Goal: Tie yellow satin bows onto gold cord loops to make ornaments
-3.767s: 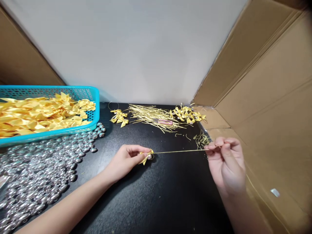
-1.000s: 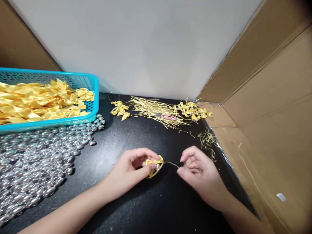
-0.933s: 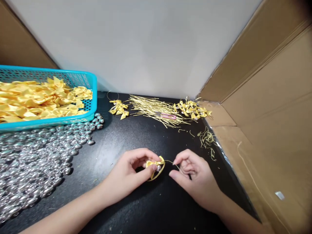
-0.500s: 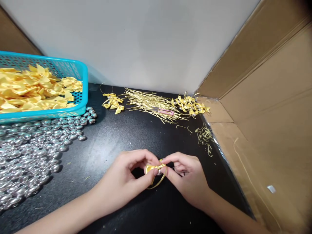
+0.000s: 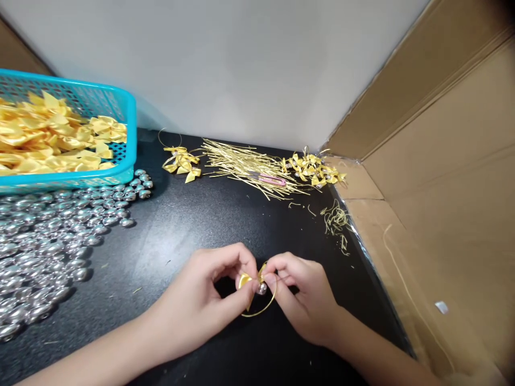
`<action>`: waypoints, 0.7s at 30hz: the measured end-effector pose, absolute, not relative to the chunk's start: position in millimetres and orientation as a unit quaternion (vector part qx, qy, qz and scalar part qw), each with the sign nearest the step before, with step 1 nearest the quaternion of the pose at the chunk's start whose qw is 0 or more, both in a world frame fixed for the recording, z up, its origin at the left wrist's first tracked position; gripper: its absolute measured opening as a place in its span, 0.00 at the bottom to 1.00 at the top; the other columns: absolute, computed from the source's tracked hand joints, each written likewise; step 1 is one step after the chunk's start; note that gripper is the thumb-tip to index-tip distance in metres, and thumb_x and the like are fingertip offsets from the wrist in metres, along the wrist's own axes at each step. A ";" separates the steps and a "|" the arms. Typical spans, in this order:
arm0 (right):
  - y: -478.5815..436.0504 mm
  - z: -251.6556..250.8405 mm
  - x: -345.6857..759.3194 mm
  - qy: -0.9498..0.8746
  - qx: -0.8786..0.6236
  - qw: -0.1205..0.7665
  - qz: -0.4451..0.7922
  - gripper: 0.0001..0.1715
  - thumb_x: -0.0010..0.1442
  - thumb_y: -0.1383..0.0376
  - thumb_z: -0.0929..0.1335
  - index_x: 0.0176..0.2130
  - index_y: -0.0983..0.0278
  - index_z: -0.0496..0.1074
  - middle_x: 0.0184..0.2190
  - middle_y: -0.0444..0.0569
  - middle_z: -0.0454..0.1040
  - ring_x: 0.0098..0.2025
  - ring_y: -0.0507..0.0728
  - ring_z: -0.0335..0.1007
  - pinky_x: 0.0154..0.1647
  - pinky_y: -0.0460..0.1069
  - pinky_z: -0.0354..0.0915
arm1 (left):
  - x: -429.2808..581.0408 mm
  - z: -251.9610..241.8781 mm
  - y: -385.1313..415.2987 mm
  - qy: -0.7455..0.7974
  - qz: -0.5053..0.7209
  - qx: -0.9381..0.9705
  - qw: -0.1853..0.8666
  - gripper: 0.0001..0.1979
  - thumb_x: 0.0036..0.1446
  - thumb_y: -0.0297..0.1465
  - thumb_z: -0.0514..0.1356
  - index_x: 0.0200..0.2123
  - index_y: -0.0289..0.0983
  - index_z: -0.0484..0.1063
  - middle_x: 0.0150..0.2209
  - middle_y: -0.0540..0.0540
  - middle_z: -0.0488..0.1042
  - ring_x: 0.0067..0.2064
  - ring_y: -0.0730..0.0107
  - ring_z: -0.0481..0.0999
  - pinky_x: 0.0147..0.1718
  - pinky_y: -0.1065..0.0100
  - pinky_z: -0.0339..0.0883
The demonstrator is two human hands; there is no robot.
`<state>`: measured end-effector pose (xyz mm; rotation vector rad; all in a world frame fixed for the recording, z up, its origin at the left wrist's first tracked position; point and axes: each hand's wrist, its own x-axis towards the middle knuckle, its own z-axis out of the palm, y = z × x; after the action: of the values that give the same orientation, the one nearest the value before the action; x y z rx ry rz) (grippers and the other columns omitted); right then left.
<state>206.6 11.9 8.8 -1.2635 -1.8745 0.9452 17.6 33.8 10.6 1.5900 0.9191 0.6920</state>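
Between my two hands is a yellow satin ribbon bow (image 5: 244, 280) with a round silver bead (image 5: 262, 289) hanging at its middle. A thin gold cord (image 5: 261, 311) curves in a loop below the bow. My left hand (image 5: 225, 276) pinches the bow's left side between thumb and forefinger. With thumb and forefinger pressed together, my right hand (image 5: 300, 287) grips the cord close to the bead. My fingertips hide part of the bow and the cord's crossing.
A turquoise basket (image 5: 131, 128) of yellow bows (image 5: 52, 134) stands at left, behind many silver beads (image 5: 48, 252). At the back lie cut gold cords (image 5: 229, 161), pink-handled snips (image 5: 271, 179) and two clusters of beaded bows (image 5: 183, 161). Cord scraps (image 5: 336, 220) lie near the cardboard wall (image 5: 450, 177).
My fingertips have drawn slightly apart, and the silver bead shows more clearly below the bow. The cord loop looks wider. The view has shifted a little.
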 end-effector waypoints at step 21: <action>11.2 14.1 201.2 -0.673 -0.532 0.399 0.325 0.06 0.49 0.72 0.68 0.26 0.64 0.76 0.14 0.37 0.65 0.15 0.44 0.53 0.18 0.40 0.55 | 22.1 11.0 39.0 0.362 0.272 0.535 0.713 0.07 0.57 0.31 0.61 0.29 0.37 0.67 0.24 0.52 0.70 0.25 0.77 0.64 0.23 0.75 0.60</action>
<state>201.2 11.2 14.1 -1.3459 -1.7031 0.8234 22.1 39.0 11.0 1.1870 0.8032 0.6040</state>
